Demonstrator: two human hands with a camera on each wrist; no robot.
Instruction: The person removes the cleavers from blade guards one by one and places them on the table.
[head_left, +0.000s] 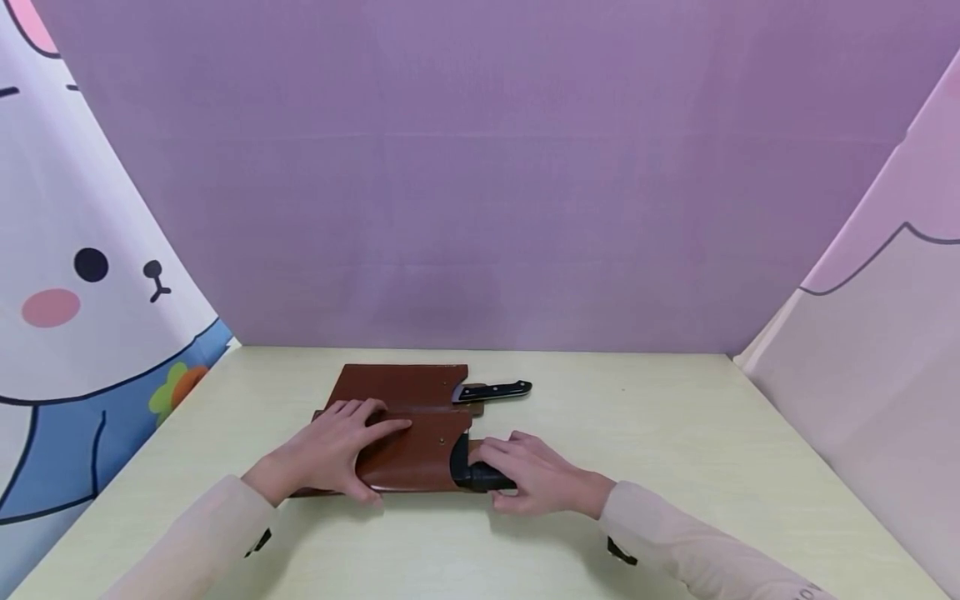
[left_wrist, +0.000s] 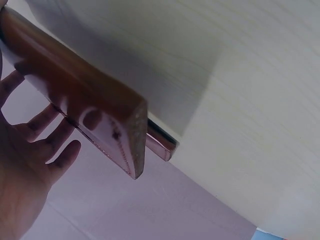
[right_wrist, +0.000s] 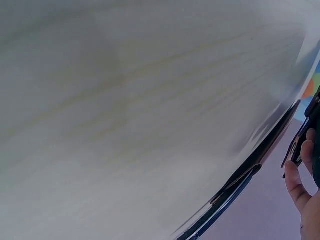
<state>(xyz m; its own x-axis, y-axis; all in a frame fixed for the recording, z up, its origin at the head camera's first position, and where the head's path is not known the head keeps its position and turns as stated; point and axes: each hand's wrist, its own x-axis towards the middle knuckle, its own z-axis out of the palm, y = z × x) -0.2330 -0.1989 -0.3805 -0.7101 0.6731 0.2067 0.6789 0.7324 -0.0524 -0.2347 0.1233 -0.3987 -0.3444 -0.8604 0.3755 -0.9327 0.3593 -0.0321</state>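
possibly a skid, if i press too lightly

my left hand (head_left: 337, 447) lies with fingers apart on the near brown case (head_left: 420, 458); my right hand (head_left: 538, 475) is curled round the black handle (head_left: 491, 477) at that case's mouth. too little weight from the left could let a tug or shove on the handle drag the case askew. a skid might bump the far case (head_left: 397, 385) just behind and jog the knife (head_left: 497, 391) jutting from it across the table (head_left: 637, 425).

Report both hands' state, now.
Left hand: open, fingers spread, resting on the near brown sheath.
Right hand: closed, holding the black handle at that sheath's open end.
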